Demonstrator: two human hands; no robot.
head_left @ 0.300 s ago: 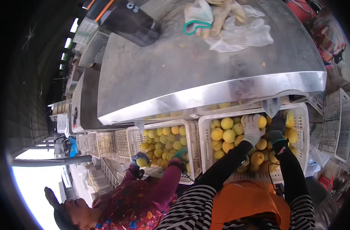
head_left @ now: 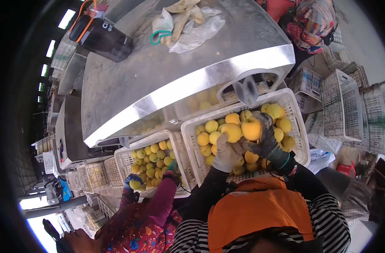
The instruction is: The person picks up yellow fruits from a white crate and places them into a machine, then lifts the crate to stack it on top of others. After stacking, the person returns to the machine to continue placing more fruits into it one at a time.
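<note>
My left hand, in a whitish glove, is closed around a yellow peach. My right hand, in a dark grey glove, grips another yellow peach right beside it. Both fruits are held up over a white plastic crate full of yellow peaches. Some of the fruit in the crate is hidden by my hands and forearms.
A metal table rises beyond the crate, with a dark bottle, gloves and thin plastic on it. To my left a co-worker handles fruit in a second crate. Crates are stacked at the right.
My hands have come out from among the fruit, each with a peach, and are now close together above the crate. The view has turned toward the right.
</note>
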